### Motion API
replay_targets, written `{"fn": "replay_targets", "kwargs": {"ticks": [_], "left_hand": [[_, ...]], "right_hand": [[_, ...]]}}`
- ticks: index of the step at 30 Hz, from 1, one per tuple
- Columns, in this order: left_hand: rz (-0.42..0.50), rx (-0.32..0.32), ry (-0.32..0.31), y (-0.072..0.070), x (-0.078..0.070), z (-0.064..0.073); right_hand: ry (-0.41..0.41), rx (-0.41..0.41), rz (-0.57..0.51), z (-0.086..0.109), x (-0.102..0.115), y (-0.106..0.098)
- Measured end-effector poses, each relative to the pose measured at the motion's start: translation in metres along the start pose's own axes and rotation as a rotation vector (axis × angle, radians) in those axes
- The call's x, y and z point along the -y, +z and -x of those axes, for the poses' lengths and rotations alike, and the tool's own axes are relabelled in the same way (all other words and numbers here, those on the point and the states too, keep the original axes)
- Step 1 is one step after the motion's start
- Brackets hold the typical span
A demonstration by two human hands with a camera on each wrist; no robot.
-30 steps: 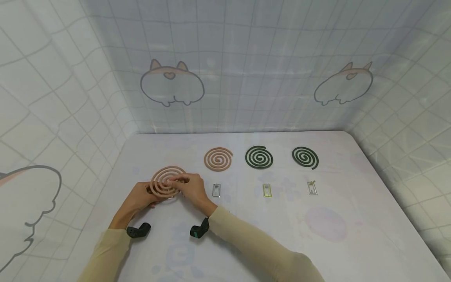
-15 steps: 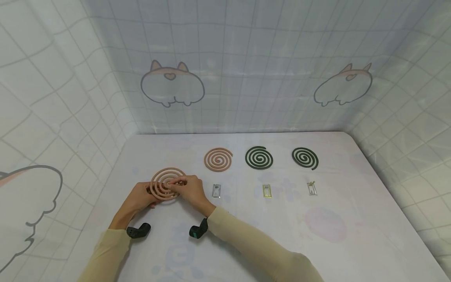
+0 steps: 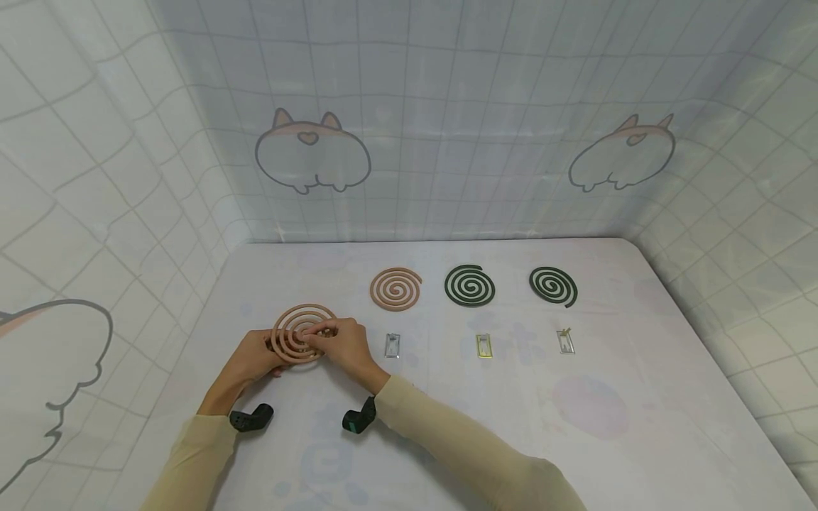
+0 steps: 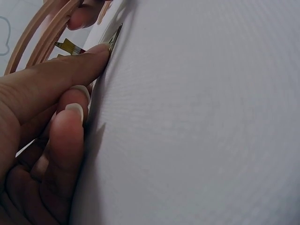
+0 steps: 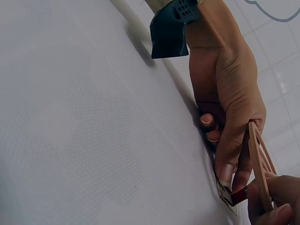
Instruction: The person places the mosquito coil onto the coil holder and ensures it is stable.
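Note:
In the head view my right hand (image 3: 348, 348) pinches a brown mosquito coil (image 3: 305, 306) near its centre, at the left of the table. My left hand (image 3: 252, 358) reaches under the coil's left side. Seen from the left wrist, its thumb presses the base of a small metal coil stand (image 4: 72, 48), whose yellowish prong rises toward the coil (image 4: 28, 33). In the right wrist view, the left fingers hold that stand (image 5: 226, 193) low at the table, with a reddish prong beside the coil's edge (image 5: 259, 164). From above, the coil and hands hide the stand.
Further back lie another brown coil (image 3: 395, 310) and two green coils, one in the middle (image 3: 469, 306) and one on the right (image 3: 553, 301). In front of them are a silver stand (image 3: 387, 345), a gold stand (image 3: 479, 346) and another silver stand (image 3: 562, 348). Patterned cloth walls (image 3: 434, 170) enclose the table.
The held coil has tipped flatter and come slightly nearer the front, and my right hand has lowered a little with it. My left hand stays in place.

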State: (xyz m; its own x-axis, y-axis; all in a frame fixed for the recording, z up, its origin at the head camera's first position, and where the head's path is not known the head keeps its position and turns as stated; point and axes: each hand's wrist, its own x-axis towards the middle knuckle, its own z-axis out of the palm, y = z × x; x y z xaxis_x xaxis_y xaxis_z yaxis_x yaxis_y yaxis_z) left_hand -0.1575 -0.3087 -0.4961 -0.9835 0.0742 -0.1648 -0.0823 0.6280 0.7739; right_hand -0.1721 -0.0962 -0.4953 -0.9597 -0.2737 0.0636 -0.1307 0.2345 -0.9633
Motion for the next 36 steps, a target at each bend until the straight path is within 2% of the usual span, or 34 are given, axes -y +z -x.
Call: {"fn": "replay_targets", "kwargs": {"ticks": [7, 16, 23, 36], "left_hand": [[-0.007, -0.002, 0.009, 0.0002, 0.0007, -0.0002], [0.014, 0.016, -0.017, 0.001, 0.0016, 0.0026], [-0.002, 0.023, 0.016, -0.0007, 0.0008, -0.0003], [0.014, 0.025, -0.025, -0.0011, -0.0001, -0.0003]], "right_hand": [[-0.02, 0.01, 0.003, 0.0007, -0.0007, -0.0006], [-0.02, 0.015, -0.013, 0.0007, -0.0021, -0.0028], [-0.016, 0.01, -0.012, 0.0006, -0.0006, -0.0025], [-0.041, 0.005, 0.003, 0.0022, 0.0014, -0.0022]]}}
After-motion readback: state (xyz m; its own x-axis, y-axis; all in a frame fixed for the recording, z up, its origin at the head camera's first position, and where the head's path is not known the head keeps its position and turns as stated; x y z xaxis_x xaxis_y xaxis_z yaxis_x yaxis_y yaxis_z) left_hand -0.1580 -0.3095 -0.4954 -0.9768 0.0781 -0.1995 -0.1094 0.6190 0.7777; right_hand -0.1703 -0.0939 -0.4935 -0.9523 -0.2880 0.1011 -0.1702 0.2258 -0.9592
